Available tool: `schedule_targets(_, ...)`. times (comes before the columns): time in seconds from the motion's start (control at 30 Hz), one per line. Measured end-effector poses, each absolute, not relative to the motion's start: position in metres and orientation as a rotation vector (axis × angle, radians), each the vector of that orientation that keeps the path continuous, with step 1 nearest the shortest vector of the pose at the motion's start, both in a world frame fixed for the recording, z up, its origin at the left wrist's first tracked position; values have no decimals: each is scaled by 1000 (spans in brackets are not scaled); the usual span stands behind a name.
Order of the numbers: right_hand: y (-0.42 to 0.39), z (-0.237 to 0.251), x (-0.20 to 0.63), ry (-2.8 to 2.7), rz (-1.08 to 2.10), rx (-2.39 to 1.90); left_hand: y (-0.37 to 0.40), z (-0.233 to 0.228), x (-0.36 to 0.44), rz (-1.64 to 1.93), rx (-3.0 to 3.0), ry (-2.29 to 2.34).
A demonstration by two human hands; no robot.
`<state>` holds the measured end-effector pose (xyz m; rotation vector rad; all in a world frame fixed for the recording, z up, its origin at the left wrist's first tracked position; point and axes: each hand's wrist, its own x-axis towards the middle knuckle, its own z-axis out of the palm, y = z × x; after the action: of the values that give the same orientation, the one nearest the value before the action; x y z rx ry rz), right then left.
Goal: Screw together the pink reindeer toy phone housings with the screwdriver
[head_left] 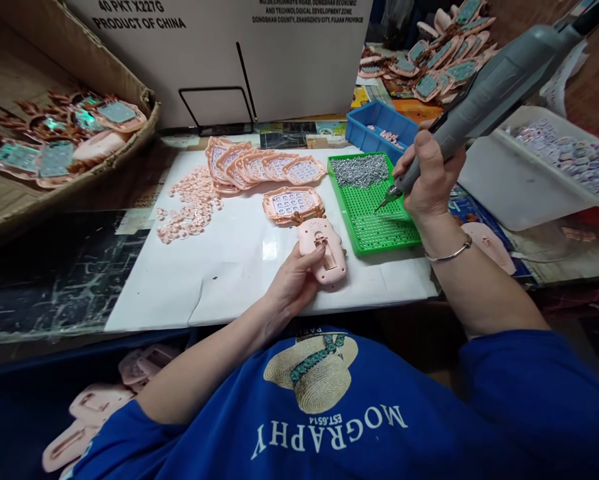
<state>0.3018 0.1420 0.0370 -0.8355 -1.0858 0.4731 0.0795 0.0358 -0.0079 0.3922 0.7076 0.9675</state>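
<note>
Left hand (295, 281): fingers grip the pink casing (335, 248). Right hand (432, 177): fingers wrap the grey electric screwdriver (499, 83), tip over the green tray (374, 230).

Light falls brightest on the white sheet (239, 287), with a small square of glare — the blue bin (9, 387) sinks into shadow. Green glow tints the cardboard box (99, 73). The pink casing (337, 261) looks fairly crisp — wide-angle stretching distorts the edges.
</note>
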Motion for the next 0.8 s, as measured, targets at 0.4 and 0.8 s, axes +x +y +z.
schedule_targets(0.4, 47, 88, 215, -1193, 799, -683, 37, -12, 85, 1019, 327, 698)
schedule_targets(0.8, 37, 61, 198, -1308, 1014, -580, 35, -6, 86, 1024, 343, 645)
